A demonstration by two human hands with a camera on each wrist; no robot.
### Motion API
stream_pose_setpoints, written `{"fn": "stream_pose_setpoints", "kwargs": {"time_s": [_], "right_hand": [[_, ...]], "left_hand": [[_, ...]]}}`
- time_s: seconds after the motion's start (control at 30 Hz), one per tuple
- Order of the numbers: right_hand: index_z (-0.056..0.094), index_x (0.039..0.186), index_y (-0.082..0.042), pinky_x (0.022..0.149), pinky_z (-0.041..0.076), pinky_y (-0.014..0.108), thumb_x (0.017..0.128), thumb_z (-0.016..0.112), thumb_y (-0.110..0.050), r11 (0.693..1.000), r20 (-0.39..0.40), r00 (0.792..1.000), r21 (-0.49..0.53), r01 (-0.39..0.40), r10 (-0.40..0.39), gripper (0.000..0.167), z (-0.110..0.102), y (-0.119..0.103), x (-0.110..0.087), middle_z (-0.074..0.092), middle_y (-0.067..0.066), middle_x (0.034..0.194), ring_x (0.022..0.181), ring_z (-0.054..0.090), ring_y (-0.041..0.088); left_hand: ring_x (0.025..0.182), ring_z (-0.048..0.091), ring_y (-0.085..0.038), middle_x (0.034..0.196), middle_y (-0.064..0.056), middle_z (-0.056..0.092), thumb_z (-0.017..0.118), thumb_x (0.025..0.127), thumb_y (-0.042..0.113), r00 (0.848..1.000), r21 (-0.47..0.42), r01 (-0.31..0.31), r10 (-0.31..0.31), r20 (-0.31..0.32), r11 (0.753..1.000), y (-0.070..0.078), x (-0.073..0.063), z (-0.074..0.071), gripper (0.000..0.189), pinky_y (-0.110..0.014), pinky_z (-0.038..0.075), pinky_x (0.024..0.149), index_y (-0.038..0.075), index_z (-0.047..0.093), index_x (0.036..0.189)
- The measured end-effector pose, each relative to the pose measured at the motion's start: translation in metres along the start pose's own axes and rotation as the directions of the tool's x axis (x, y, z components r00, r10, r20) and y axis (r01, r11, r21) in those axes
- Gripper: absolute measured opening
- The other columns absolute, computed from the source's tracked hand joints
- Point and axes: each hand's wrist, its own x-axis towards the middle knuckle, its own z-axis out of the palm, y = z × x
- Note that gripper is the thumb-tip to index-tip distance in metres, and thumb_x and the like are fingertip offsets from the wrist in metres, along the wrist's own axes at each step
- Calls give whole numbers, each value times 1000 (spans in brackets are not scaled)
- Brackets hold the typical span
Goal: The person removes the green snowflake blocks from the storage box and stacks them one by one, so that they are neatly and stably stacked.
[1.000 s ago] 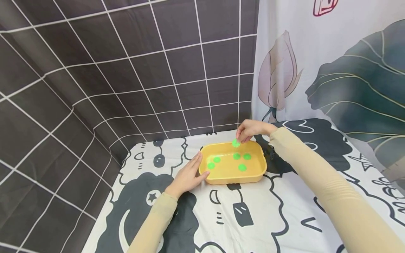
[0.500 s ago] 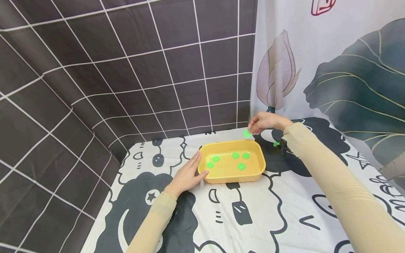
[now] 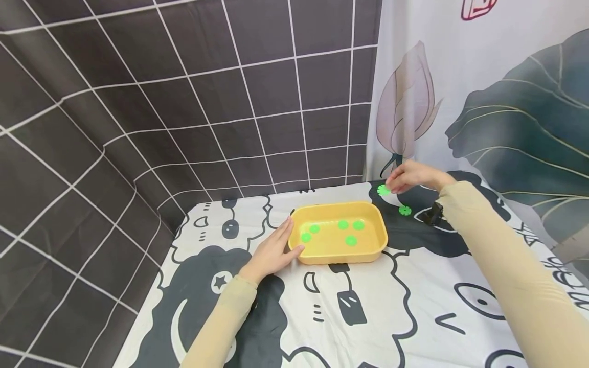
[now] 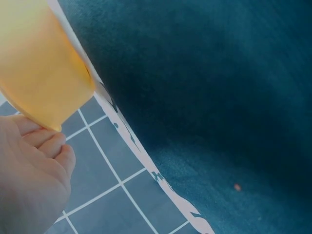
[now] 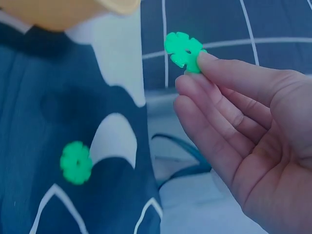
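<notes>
Between the thumb and fingertips of my right hand (image 3: pixel 416 176) is a green snowflake disc (image 5: pixel 185 51), a flat notched plastic round with a small slot in its middle. It is held up to the right of and behind a yellow plastic basin (image 3: pixel 338 259). Another green disc (image 3: pixel 405 210) lies on the dark part of the cloth, below that hand. Several more green discs (image 3: pixel 351 240) lie apart on the basin's floor. My left hand (image 3: pixel 271 253) grips the basin's left end, its thumb at the near corner and its fingers along the rim (image 4: pixel 58 127).
The cloth (image 3: pixel 317 301) is white with black cartoon drawings. Behind it rises a dark grid-patterned sheet (image 3: pixel 257 128); a white flower-printed curtain (image 3: pixel 442 128) hangs at the right. A black device (image 3: pixel 433 213) sits at the right wrist.
My right hand has carried the green disc from over the basin's back rim to the right, uncovering the loose disc on the cloth. The left hand and basin stay put.
</notes>
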Motion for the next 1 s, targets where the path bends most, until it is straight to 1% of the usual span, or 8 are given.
{"fn": "stream_pose_setpoints", "kwargs": {"time_s": [0.13,0.27,0.43,0.57,0.73,0.9,1.0], "right_hand": [[67,107,12,77,61,33,94,71,-12,999,-28,999,12,-29,30,28,-7,13,-7,72,6,86,78,69,15],[67,109,15,74,61,31,95,70,-12,999,-42,998,25,-46,47,30,-9,26,-12,73,5,85,77,69,14],[65,112,17,73,61,28,96,69,-11,994,-56,995,77,-72,77,32,-5,45,-15,73,6,86,77,70,14],[64,115,17,74,61,30,97,67,-8,989,-67,993,116,-90,98,31,1,58,-17,74,9,91,80,70,16],[60,118,20,74,61,31,98,63,-4,981,-101,988,165,-99,117,32,8,67,-20,74,12,95,81,71,16],[57,117,23,73,61,30,99,61,-2,973,-111,986,205,-104,129,31,11,75,-21,74,11,92,76,70,11],[59,117,23,71,61,29,98,62,-2,970,-118,982,213,-117,145,31,13,78,-23,74,9,89,74,70,11]], "left_hand": [[152,21,-21,167,-6,18,47,100,59,1000,5,-5,5,-6,1000,1,2,-2,84,-38,24,121,4,24,159],[152,21,-21,167,-5,17,46,100,61,1000,-2,5,-5,0,1000,2,1,-3,85,-39,25,121,5,23,159],[152,21,-21,167,-5,16,45,100,61,1000,-3,14,-14,12,1000,3,0,-2,85,-38,25,121,6,22,160],[152,20,-20,168,-6,17,45,100,61,1000,-5,18,-18,19,1000,4,0,-2,84,-38,24,121,6,21,160],[152,21,-21,168,-7,17,46,101,60,1000,-10,18,-18,18,1000,4,0,-2,84,-38,25,121,6,22,160],[152,20,-20,168,-4,15,45,101,60,1000,-3,22,-22,17,1000,4,1,-1,83,-37,24,121,6,22,160],[152,20,-20,168,-4,15,45,101,60,1000,-7,23,-22,17,1000,4,1,-1,83,-37,24,121,6,22,160]]}}
